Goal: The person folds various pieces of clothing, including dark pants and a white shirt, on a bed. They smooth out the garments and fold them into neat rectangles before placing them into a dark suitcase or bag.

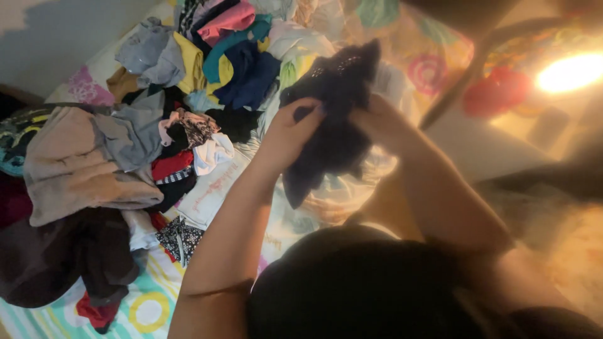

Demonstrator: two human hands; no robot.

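A dark navy, fuzzy garment [336, 119] hangs in the air above the bed, bunched up with small glittery specks near its top. My left hand [290, 133] grips its left side, fingers curled into the cloth. My right hand [379, 124] holds its right side, partly hidden behind the fabric. Both forearms reach up from the bottom of the view.
A big heap of mixed clothes [157, 113] covers the left of the bed, on a patterned sheet [147, 307]. A dark rounded shape [370, 282] fills the bottom middle. A bright lamp [571, 72] glares at the upper right.
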